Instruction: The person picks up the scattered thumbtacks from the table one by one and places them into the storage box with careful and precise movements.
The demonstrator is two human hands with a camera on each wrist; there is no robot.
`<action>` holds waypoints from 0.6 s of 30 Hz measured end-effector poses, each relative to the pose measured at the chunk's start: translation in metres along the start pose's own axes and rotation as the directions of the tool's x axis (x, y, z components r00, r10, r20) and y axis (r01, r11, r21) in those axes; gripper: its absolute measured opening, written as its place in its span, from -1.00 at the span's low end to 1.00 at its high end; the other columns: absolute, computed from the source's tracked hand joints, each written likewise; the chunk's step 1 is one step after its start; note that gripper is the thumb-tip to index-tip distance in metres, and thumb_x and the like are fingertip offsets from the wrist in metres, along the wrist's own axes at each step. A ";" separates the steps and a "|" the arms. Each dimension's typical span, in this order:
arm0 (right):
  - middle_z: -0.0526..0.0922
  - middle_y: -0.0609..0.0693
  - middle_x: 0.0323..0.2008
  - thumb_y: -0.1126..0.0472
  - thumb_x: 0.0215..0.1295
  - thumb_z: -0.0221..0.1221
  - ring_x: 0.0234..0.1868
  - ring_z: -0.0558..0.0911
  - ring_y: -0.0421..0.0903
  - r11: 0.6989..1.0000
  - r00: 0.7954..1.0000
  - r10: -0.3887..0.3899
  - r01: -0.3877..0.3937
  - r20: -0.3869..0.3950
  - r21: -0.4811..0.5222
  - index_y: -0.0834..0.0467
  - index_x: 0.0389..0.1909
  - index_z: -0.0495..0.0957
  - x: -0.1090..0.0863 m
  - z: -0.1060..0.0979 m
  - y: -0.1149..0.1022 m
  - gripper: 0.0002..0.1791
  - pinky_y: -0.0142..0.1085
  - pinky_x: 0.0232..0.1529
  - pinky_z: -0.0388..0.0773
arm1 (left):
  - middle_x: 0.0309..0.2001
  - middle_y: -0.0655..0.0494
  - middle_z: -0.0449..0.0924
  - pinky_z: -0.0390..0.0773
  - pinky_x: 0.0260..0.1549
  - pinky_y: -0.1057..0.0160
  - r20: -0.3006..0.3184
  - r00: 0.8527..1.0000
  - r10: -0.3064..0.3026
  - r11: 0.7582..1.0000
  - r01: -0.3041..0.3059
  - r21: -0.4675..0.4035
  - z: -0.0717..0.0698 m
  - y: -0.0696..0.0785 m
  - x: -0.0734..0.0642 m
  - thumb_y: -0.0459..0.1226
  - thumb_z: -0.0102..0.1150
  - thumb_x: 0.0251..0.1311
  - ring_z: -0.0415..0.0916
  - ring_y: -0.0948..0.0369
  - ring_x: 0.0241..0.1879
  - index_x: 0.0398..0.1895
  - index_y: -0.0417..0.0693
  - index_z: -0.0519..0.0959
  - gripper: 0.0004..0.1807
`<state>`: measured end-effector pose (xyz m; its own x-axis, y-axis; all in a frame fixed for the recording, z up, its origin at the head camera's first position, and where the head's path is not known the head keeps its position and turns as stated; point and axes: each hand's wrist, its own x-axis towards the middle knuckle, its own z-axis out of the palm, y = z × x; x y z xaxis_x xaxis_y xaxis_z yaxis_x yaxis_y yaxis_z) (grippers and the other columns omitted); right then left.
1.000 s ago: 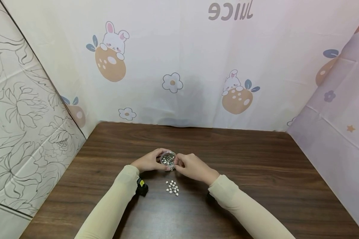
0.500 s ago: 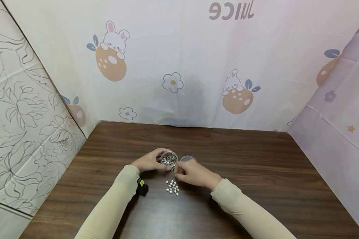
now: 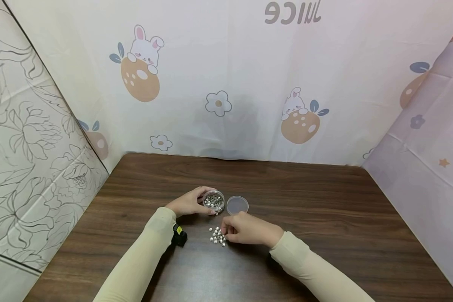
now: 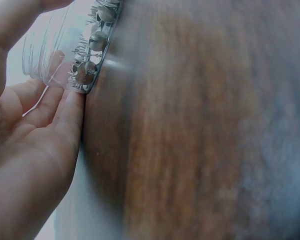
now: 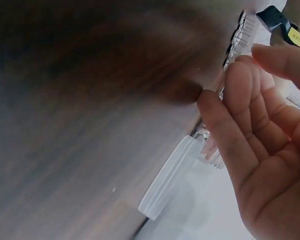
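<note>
My left hand (image 3: 188, 203) grips a clear round plastic jar (image 3: 220, 208) from its left side, thumb and fingers around the wall. Silver thumbtacks (image 3: 212, 201) fill its lower part, and their round heads (image 4: 97, 41) show through the wall in the left wrist view. Nearer to me lies a loose group of thumbtacks (image 3: 215, 235), with points (image 5: 244, 37) sticking up in the right wrist view. At the group's right edge is my right hand (image 3: 251, 229), its fingers loosely bent; no tack shows between thumb and fingers.
The jar's clear round lid (image 3: 237, 205) lies on the dark wooden table (image 3: 305, 201), just right of the jar and behind my right hand. A patterned curtain (image 3: 249, 84) hangs along the table's back edge.
My right hand has moved from the jar's right rim toward me, down to the loose thumbtacks, uncovering the lid. The left hand and the jar have stayed in place.
</note>
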<state>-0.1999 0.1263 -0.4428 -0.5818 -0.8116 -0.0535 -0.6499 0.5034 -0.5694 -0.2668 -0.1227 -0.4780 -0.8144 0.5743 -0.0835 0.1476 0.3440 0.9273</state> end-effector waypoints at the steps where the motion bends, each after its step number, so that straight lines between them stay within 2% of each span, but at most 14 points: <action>1: 0.52 -0.30 -0.52 0.36 0.26 0.28 -0.49 0.49 -0.42 1.000 1.000 -0.002 0.002 0.000 -0.001 0.06 -0.33 0.60 -0.001 0.000 -0.001 -0.88 -0.49 -0.41 0.49 | 0.30 0.03 0.36 0.31 0.31 0.07 -0.001 1.000 -0.002 1.000 0.002 0.002 0.000 0.001 0.000 -0.26 0.50 0.11 0.37 0.12 0.27 0.38 -0.02 0.37 -0.24; 12: 0.53 -0.28 -0.49 0.32 0.25 0.33 -0.46 0.48 -0.44 0.997 0.998 -0.012 0.007 -0.060 -0.078 0.07 -0.39 0.59 -0.003 0.008 -0.008 -0.88 -0.53 -0.38 0.48 | 0.30 0.05 0.36 0.30 0.32 0.06 -0.007 1.000 -0.006 1.000 0.006 0.017 -0.001 0.001 0.000 -0.23 0.52 0.10 0.35 0.12 0.29 0.39 0.01 0.37 -0.22; 18: 0.50 -0.29 -0.53 0.32 0.24 0.34 -0.50 0.44 -0.43 0.991 0.997 -0.010 -0.001 -0.081 -0.137 0.05 -0.44 0.57 -0.001 0.009 -0.013 -0.84 -0.53 -0.43 0.44 | 0.29 0.06 0.37 0.32 0.30 0.05 0.005 1.000 -0.016 1.000 0.016 0.005 -0.002 -0.001 -0.001 -0.22 0.52 0.10 0.39 0.14 0.26 0.39 0.02 0.36 -0.22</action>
<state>-0.1866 0.1179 -0.4431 -0.6128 -0.7900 0.0185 -0.7100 0.5402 -0.4518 -0.2671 -0.1245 -0.4781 -0.8140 0.5722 -0.0999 0.1374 0.3568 0.9240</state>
